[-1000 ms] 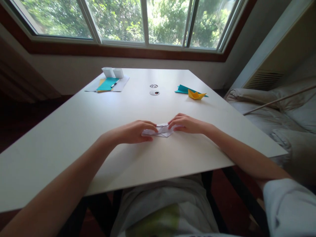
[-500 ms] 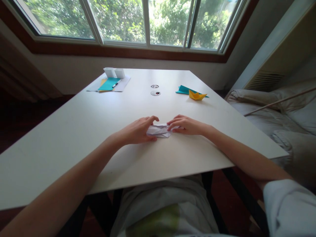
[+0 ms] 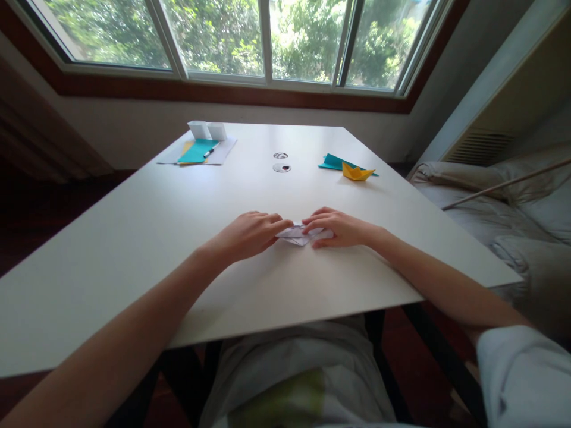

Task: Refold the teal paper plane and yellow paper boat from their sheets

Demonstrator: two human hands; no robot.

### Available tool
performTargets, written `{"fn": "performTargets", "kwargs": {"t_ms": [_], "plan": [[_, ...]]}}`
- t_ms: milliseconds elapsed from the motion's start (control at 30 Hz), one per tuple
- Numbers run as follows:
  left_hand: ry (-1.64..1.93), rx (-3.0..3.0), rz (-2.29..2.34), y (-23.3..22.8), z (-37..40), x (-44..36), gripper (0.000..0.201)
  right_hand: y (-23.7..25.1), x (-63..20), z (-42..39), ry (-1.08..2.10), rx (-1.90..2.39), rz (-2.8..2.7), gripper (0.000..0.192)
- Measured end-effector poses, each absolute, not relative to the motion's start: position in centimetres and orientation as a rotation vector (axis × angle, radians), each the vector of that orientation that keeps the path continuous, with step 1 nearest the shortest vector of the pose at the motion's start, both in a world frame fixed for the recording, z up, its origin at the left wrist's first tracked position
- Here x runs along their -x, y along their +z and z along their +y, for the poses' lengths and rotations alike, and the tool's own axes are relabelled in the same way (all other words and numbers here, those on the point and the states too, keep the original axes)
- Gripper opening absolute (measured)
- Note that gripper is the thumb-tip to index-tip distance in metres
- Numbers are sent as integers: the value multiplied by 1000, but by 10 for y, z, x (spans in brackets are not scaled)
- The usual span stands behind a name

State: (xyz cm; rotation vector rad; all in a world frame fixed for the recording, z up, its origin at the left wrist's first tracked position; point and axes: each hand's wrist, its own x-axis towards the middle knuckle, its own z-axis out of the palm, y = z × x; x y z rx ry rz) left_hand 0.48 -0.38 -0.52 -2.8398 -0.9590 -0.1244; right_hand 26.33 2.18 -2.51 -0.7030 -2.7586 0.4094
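Observation:
A small folded white paper [image 3: 298,234] lies on the white table [image 3: 178,238] in front of me. My left hand [image 3: 247,235] rests on its left side, fingers curled, the fingertips pressing the paper's edge. From the right, my right hand [image 3: 341,229] pinches the paper's other end with fingers and thumb. Most of the paper is hidden under the two hands.
A yellow paper boat [image 3: 355,172] and a teal folded sheet [image 3: 332,161] sit at the back right. At the back left lie teal and yellow sheets [image 3: 198,150] with a pen [image 3: 208,152] and small white boxes [image 3: 207,129]. Two round table grommets [image 3: 281,162]. A couch [image 3: 504,202] stands to the right.
My left hand slid right over the paper and its fingers curled down. The paper looks narrower between the hands. My right hand stayed nearly still.

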Motion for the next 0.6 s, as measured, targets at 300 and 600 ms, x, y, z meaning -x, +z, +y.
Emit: {"fn": "performTargets", "kwargs": {"t_ms": [300, 600], "plan": [[-387, 2944, -1097, -13, 3, -2, 32, -24, -257, 20, 281, 687, -2722, 24], [-775, 3340, -1655, -8, 3, -10, 30, -17, -261, 19, 763, 1037, -2400, 25]]}}
